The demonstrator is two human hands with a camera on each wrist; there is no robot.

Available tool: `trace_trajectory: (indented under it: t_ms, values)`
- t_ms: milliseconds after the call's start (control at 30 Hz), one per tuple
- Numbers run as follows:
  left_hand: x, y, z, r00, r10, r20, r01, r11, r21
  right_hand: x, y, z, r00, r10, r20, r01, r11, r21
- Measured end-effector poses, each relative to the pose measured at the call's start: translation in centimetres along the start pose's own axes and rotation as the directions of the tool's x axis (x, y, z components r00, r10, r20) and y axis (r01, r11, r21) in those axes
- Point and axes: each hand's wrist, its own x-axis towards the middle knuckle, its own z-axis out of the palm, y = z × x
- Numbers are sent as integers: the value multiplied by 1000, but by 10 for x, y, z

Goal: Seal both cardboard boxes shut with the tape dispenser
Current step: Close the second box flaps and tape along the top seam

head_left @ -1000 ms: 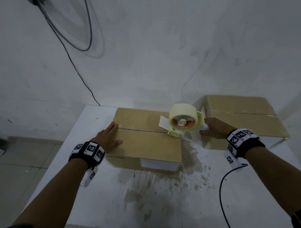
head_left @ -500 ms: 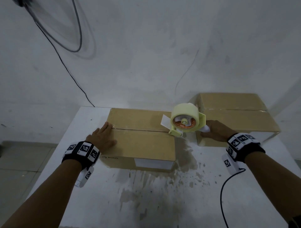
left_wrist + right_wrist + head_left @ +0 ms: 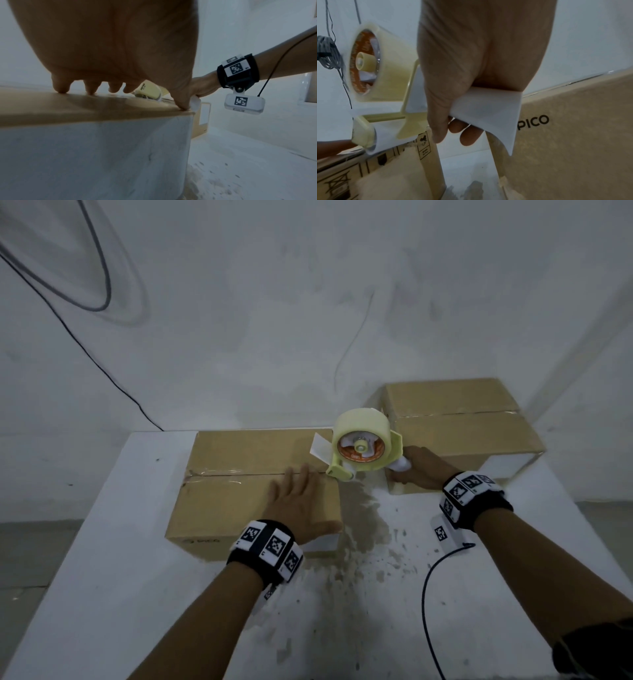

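Two brown cardboard boxes stand on a white table. The left box (image 3: 236, 498) has clear tape along the left part of its top seam. My left hand (image 3: 301, 501) lies flat on its top near the right end, with the fingertips (image 3: 60, 89) touching the cardboard (image 3: 85, 108). My right hand (image 3: 421, 470) grips the white handle (image 3: 488, 108) of the pale yellow tape dispenser (image 3: 363, 448). The dispenser's front roller sits at the right end of the left box's seam. The right box (image 3: 459, 433) stands behind the right hand; its top flaps are closed.
The white table (image 3: 137, 594) has brown stains (image 3: 363, 529) in the middle. A black cable (image 3: 426, 587) runs from my right wrist device across the table. A white wall rises just behind the boxes. The table's left edge drops to a grey floor (image 3: 34, 549).
My left hand has slid from the left end of the left box to its right end, close to the dispenser. The dispenser and right hand stay at the seam's right end.
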Motion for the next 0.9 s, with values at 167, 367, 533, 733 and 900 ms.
trace_trajectory:
  t_ms: [167, 367, 533, 733, 900]
  values:
    - [4, 9, 12, 996, -36, -81, 39, 999, 32, -5, 0, 5, 1000, 7, 17, -8, 998, 61]
    - [6, 8, 18, 992, -70, -108, 72, 997, 18, -9, 0, 11, 1000, -1, 14, 0, 995, 96]
    - [6, 13, 17, 989, -94, -113, 99, 994, 43, -10, 0, 11, 1000, 20, 22, -22, 996, 83]
    - [14, 20, 20, 990, -35, -140, 46, 996, 75, -14, -4, 12, 998, 42, 43, -46, 994, 97]
    - [9, 17, 23, 986, -42, -159, 56, 995, 82, -19, 1, 13, 998, 48, 32, -52, 990, 134]
